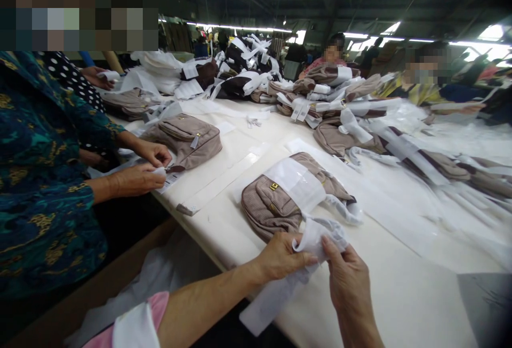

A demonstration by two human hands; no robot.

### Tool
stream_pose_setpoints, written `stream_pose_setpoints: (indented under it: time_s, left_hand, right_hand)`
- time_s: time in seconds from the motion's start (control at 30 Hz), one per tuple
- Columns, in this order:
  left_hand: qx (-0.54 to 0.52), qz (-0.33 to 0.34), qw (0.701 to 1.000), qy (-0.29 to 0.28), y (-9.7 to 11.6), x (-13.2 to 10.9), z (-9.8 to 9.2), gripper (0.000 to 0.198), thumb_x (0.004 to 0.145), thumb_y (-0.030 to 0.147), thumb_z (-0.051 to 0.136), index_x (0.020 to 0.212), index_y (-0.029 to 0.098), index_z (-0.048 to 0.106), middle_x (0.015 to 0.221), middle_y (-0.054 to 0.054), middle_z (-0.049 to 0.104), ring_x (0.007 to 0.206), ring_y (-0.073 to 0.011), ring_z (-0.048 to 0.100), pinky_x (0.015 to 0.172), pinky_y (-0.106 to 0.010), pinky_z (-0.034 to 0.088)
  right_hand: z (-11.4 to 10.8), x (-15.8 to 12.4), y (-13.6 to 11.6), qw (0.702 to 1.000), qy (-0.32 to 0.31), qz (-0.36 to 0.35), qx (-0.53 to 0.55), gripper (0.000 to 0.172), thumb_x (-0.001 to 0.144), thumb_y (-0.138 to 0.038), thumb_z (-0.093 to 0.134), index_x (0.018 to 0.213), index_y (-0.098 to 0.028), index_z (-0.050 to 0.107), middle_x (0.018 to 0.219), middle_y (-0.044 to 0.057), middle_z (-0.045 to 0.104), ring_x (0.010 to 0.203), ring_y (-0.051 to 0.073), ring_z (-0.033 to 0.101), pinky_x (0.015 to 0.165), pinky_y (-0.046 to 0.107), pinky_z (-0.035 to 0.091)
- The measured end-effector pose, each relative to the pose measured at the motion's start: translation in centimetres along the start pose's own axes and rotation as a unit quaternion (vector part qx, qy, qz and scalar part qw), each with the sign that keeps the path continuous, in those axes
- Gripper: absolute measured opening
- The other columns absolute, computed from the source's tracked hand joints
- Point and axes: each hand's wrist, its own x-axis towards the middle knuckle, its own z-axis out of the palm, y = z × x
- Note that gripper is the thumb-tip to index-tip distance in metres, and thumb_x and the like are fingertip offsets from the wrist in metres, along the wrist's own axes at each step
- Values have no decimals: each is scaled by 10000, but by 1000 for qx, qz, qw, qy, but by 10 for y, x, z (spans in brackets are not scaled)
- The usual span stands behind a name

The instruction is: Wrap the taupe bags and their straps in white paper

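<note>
A brown ribbed bag (276, 215) with a small gold-coloured metal fitting lies on the white table in front of me. A broad white wrapping strip (298, 183) crosses its middle. Close to the bag's near end, my left hand (286, 255) is closed on a thin white wrapping sheet (316, 233), its thumb pressed along it. My right hand (348, 268) pinches the same sheet from the other side. The sheet's lower end (264, 305) hangs past the table edge. What lies inside the wrap is hidden.
At left, a co-worker's hands (140, 175) work at another brown bag (192, 140). Wrapped bags (332, 84) pile up across the table's far side, with dark ones (248, 65) behind. More people stand beyond. The table edge (208, 255) runs diagonally below my left arm.
</note>
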Motion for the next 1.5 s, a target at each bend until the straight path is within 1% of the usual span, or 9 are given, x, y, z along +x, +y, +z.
stream_pose_setpoints:
  time_s: [0.1, 0.27, 0.5, 0.63, 0.73, 0.87, 1.03, 1.3, 1.5]
  left_hand:
    - [10, 4, 1000, 27, -4, -2, 3, 340, 777, 415, 571, 882, 97, 634, 703, -21, 505, 651, -112, 436, 586, -196, 358]
    - [24, -7, 996, 89, -18, 0, 9, 387, 789, 453, 530, 663, 89, 558, 605, 8, 392, 575, -85, 348, 502, -192, 291]
    - [8, 28, 994, 102, -7, 0, 11, 340, 823, 398, 504, 712, 90, 596, 637, -8, 514, 570, -91, 424, 532, -198, 343]
    - [162, 109, 975, 104, -3, -9, 15, 308, 881, 323, 430, 760, 129, 636, 710, -25, 596, 680, -127, 515, 643, -225, 390]
    - [279, 179, 935, 128, -12, -14, 18, 294, 900, 269, 378, 1011, 142, 619, 822, -60, 636, 743, -154, 546, 706, -265, 412]
    - [347, 241, 897, 129, -25, -16, 15, 380, 896, 247, 384, 1246, 126, 472, 978, -112, 637, 841, -190, 574, 742, -310, 441]
    - [353, 259, 892, 112, -28, -13, 9, 379, 898, 254, 407, 1266, 171, 443, 1030, -99, 631, 890, -180, 587, 755, -298, 463]
    - [501, 279, 816, 74, -28, -20, 8, 394, 876, 220, 407, 1258, 130, 431, 862, -105, 583, 787, -201, 555, 671, -328, 463]
    - [536, 263, 802, 10, -23, -19, 2, 490, 810, 222, 392, 1281, 87, 384, 862, -117, 548, 763, -218, 533, 661, -351, 453]
  right_hand:
    - [5, -5, 0, 996, 46, -30, -64, 466, 668, -477, 669, 983, -134, 643, 850, 51, 678, 800, 226, 590, 685, 295, 462]
    - [16, -10, -3, 956, 118, -90, -252, 324, 686, -460, 626, 751, -143, 630, 570, -21, 557, 550, 140, 467, 503, 236, 368]
    - [7, -9, 0, 999, -24, 32, -12, 512, 649, -502, 670, 1014, -147, 619, 897, 57, 653, 712, 182, 551, 587, 274, 454]
    - [10, -14, 4, 997, 53, 6, -56, 455, 652, -493, 665, 920, -126, 658, 749, 29, 646, 656, 167, 529, 576, 263, 439]
    - [18, -14, 7, 994, 71, -4, -81, 405, 656, -487, 658, 837, -125, 662, 689, 10, 632, 655, 164, 522, 563, 241, 426]
    - [17, -14, 5, 999, 3, 30, -24, 366, 651, -457, 681, 807, -127, 658, 673, -1, 623, 598, 143, 512, 529, 231, 427]
    - [0, -21, -4, 988, -93, 95, 79, 369, 662, -410, 709, 924, -153, 671, 925, 50, 660, 841, 203, 569, 718, 303, 497]
    - [3, -25, -5, 991, -52, 93, 76, 317, 632, -413, 731, 791, -144, 673, 666, -3, 608, 601, 129, 519, 565, 247, 487]
    - [7, -24, -1, 989, -25, 116, 85, 339, 574, -434, 747, 706, -134, 661, 570, -24, 554, 522, 114, 484, 498, 224, 445]
